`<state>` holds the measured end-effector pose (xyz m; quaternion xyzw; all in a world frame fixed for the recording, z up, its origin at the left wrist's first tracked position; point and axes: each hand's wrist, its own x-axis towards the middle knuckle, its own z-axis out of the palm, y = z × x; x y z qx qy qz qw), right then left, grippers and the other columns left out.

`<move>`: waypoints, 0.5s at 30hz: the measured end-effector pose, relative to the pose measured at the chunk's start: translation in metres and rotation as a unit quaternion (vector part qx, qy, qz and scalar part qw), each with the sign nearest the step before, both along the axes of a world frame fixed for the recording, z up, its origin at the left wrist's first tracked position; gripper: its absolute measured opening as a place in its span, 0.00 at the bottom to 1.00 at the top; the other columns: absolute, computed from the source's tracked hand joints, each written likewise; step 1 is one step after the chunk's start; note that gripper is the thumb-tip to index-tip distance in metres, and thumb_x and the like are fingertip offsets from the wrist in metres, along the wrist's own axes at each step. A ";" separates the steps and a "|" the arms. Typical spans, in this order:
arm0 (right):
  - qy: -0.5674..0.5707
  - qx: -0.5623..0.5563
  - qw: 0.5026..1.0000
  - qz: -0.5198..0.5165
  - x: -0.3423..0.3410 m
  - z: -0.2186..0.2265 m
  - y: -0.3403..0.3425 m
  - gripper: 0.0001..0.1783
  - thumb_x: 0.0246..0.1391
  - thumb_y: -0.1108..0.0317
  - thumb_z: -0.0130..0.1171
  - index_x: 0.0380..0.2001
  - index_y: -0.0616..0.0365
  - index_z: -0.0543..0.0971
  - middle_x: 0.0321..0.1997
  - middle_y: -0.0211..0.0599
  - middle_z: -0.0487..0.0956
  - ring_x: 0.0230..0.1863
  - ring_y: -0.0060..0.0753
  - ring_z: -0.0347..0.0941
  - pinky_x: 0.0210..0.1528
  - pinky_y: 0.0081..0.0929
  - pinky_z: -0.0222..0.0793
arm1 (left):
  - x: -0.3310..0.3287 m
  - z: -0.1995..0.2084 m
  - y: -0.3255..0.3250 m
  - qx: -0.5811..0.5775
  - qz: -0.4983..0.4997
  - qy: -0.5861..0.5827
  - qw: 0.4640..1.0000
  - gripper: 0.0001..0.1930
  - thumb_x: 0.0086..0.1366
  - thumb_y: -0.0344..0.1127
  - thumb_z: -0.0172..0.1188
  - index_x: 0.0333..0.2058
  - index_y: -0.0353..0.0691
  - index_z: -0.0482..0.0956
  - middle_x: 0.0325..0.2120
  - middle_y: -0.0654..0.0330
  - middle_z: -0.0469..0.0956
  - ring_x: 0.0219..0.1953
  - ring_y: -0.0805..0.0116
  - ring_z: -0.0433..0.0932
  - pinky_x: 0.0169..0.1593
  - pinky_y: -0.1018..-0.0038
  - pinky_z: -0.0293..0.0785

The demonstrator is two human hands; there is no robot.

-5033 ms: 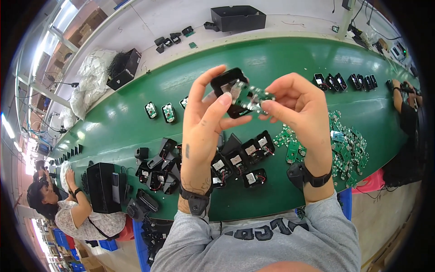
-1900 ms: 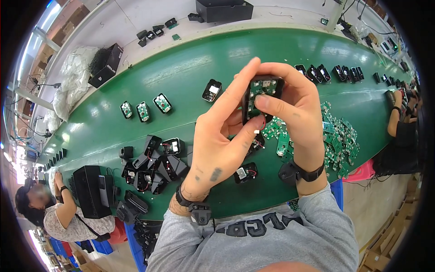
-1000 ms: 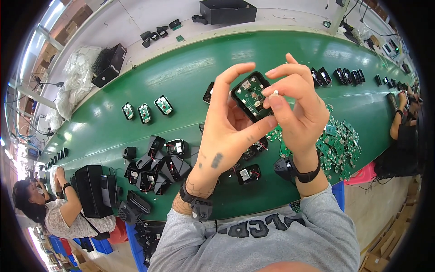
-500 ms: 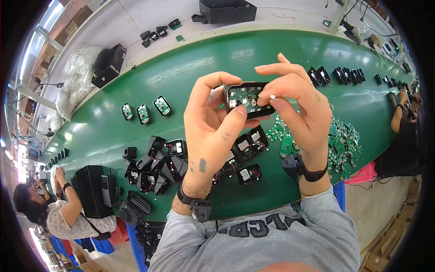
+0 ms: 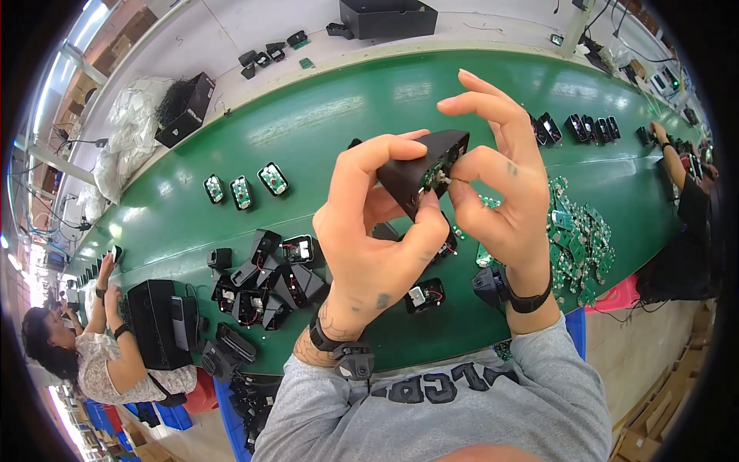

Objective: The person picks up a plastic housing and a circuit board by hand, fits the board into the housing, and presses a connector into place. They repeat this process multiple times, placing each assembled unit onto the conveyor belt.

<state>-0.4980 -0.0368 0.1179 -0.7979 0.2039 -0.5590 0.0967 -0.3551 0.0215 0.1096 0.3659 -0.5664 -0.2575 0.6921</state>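
My left hand (image 5: 373, 231) grips a black plastic housing (image 5: 422, 158), fingers around its back and thumb at the lower edge of its opening. The housing is tilted so its open side faces right, and a green circuit board (image 5: 440, 171) sits inside. At that opening, my right hand (image 5: 504, 192) pinches a small white connector (image 5: 449, 180) between thumb and index finger, against or very near the board. The fingertips partly hide it. My right hand's other fingers are raised and apart.
Black housings (image 5: 265, 281) with wires lie piled before me. Loose green circuit boards (image 5: 581, 242) are heaped to the right. Board-fitted housings (image 5: 272, 179) stand left of my hands. A black box (image 5: 389, 19) sits on the back ledge. Co-workers (image 5: 92, 346) sit at both ends.
My left hand has turned the housing from facing me to facing right. My right thumb and index finger have brought the white connector to the board. Both co-workers' arms have moved.
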 end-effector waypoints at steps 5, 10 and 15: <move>0.026 0.040 0.999 0.020 -0.004 0.000 0.002 0.03 0.33 0.79 0.53 0.18 0.61 0.71 0.55 0.48 0.72 0.67 0.59 0.60 0.67 0.58 0.54 | -0.003 -0.006 -0.003 -0.046 0.055 -0.058 0.996 0.22 0.47 0.17 0.61 0.45 0.33 0.74 0.45 0.48 0.80 0.35 0.70 0.83 0.38 0.77 0.82; -0.025 0.223 0.970 0.094 -0.008 0.001 0.003 0.02 0.35 0.78 0.52 0.17 0.61 0.69 0.53 0.46 0.74 0.68 0.55 0.60 0.68 0.58 0.52 | -0.005 -0.012 -0.005 -0.059 0.063 -0.089 0.992 0.23 0.46 0.18 0.63 0.45 0.33 0.76 0.45 0.49 0.79 0.36 0.69 0.83 0.37 0.77 0.83; -0.009 0.205 0.973 0.108 -0.013 0.002 0.002 0.02 0.36 0.78 0.52 0.17 0.61 0.70 0.52 0.45 0.74 0.67 0.53 0.61 0.67 0.55 0.53 | -0.008 -0.011 -0.003 -0.052 0.051 -0.080 0.994 0.23 0.46 0.18 0.63 0.45 0.33 0.75 0.46 0.50 0.79 0.37 0.70 0.83 0.38 0.76 0.83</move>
